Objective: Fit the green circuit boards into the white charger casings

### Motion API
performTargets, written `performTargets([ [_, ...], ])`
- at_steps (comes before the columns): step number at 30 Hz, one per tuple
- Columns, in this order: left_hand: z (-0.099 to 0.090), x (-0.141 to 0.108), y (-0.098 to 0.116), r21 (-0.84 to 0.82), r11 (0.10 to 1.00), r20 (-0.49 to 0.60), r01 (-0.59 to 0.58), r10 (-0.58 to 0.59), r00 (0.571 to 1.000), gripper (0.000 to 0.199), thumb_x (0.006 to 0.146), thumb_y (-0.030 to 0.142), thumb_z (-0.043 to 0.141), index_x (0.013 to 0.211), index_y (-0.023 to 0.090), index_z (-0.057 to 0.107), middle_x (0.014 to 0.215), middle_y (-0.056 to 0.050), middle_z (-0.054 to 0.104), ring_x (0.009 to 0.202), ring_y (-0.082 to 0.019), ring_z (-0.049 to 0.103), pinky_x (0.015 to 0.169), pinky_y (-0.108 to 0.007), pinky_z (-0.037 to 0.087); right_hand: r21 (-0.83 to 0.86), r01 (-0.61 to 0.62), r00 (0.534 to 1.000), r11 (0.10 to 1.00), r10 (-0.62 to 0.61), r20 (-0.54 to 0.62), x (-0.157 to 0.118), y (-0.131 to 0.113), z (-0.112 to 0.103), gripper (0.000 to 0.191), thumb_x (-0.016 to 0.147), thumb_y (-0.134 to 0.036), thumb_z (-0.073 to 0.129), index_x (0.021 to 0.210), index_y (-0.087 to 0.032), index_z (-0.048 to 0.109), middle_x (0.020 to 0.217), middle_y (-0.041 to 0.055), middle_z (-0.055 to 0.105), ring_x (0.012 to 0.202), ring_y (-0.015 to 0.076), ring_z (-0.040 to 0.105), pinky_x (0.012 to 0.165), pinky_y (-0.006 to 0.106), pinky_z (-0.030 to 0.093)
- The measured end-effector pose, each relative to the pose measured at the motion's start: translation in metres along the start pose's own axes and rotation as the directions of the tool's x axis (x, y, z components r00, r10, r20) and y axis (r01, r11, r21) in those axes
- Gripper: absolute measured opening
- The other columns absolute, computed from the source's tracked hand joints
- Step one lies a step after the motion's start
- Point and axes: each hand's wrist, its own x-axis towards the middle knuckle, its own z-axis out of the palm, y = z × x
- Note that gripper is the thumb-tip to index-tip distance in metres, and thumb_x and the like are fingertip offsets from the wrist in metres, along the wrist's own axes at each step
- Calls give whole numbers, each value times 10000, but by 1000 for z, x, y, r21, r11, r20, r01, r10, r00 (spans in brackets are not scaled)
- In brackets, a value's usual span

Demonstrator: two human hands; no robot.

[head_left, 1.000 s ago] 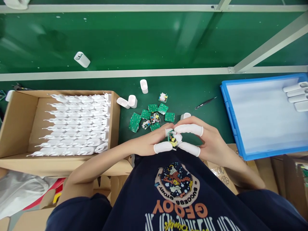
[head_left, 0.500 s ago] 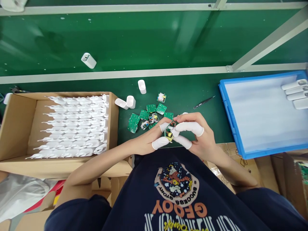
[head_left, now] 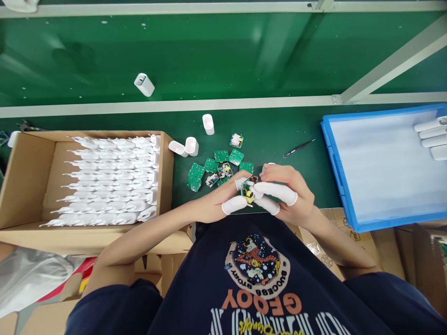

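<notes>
A small green circuit board (head_left: pixel 249 194) with yellow and other components is held up close to my shirt, at the table's front edge. My left hand (head_left: pixel 218 200) pinches it between white-cotted thumb and fingers. From the other side, my right hand (head_left: pixel 295 195) closes its covered thumb and fingers on the component face; a small part between them could be hidden. Just beyond lie several loose circuit boards (head_left: pixel 210 165), some face down and some showing components. A single board (head_left: pixel 236 140) sits farther back. Part of a white piece (head_left: pixel 267 167) peeks out behind my right fingers.
Open white casings (head_left: pixel 192 146) stand near a cardboard box (head_left: pixel 166 172) filled with rows of white housings (head_left: pixel 111 174). Black tweezers (head_left: pixel 299 148) lie right of centre. A blue-rimmed tray (head_left: pixel 344 190) holds white casings (head_left: pixel 433 137). Another white casing (head_left: pixel 144 85) rests beyond the metal rail (head_left: pixel 244 103).
Both hands stay on the circuit board, which has turned slightly. My right fingers have shifted a little. The whole view has moved slightly.
</notes>
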Motion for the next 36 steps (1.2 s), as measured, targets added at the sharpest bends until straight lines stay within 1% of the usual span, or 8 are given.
performTargets([
  [6, -3, 0, 3, 28, 999, 26, 34, -35, 999, 525, 930, 602, 251, 981, 138, 491, 1038, -113, 456, 968, -224, 465, 890, -342, 416, -18, 35, 989, 999, -32, 141, 7, -1, -8, 427, 834, -163, 664, 1233, -262, 549, 1018, 65, 583, 980, 221, 571, 885, 448, 521],
  [13, 1, -3, -1, -138, 988, -37, 71, -77, 996, 523, 929, 588, 314, 1139, 166, 540, 1202, -130, 510, 1117, -251, 487, 1012, -390, 388, 123, -133, 978, 983, 110, 177, 8, -1, -5, 466, 833, -161, 663, 1255, -319, 542, 1022, 53, 547, 979, 217, 559, 826, 408, 507],
  [15, 0, -3, -1, -198, 977, -11, 80, -84, 996, 548, 929, 590, 314, 1171, 157, 546, 1255, -142, 512, 1155, -262, 484, 1028, -398, 380, 329, -284, 957, 901, 244, 157, 5, 4, -5, 494, 817, -298, 704, 1276, -341, 527, 1051, 49, 526, 971, 214, 563, 833, 404, 512],
  [18, -5, -4, 2, -237, 968, 56, 86, -75, 996, 585, 914, 609, 338, 1158, 128, 565, 1254, -162, 526, 1133, -275, 506, 993, -391, 412, 604, -488, 869, 630, 414, 270, 5, 12, -5, 530, 798, -451, 699, 1289, -341, 531, 1109, 52, 511, 986, 212, 562, 858, 401, 519],
  [23, -9, -3, 4, -189, 978, 144, 83, -56, 988, 461, 940, 509, 391, 1130, 139, 587, 1202, -139, 582, 1126, -267, 528, 997, -376, 416, 626, -660, 751, 415, 329, 573, 14, 17, -5, 304, 793, -402, 717, 1072, -289, 671, 1107, 43, 555, 910, 175, 572, 793, 351, 518],
  [28, -7, -1, 0, -159, 987, 128, -4, 25, 991, 436, 960, 456, 376, 1215, 159, 566, 1296, -132, 540, 1163, -258, 503, 1046, -379, 375, 598, -666, 746, 446, 407, 527, 15, 10, -1, 194, 780, -258, 739, 957, -238, 663, 973, 20, 527, 797, 120, 531, 694, 272, 488],
  [32, -6, -2, 0, -233, 972, 124, 28, 1, 992, 483, 960, 494, 349, 1221, 157, 575, 1272, -128, 566, 1205, -265, 491, 1062, -381, 361, 618, -639, 769, 458, 395, 503, 13, 7, 0, 246, 826, -408, 675, 994, -232, 634, 1007, 43, 519, 797, 139, 532, 644, 282, 480],
  [36, -6, -3, 0, -246, 968, 108, 58, -32, 994, 542, 942, 544, 350, 1241, 146, 566, 1320, -138, 541, 1191, -275, 505, 1054, -400, 375, 512, -582, 811, 632, 403, 424, 12, 2, -1, 233, 802, -337, 716, 985, -242, 607, 1004, 36, 540, 851, 160, 530, 722, 314, 462],
])
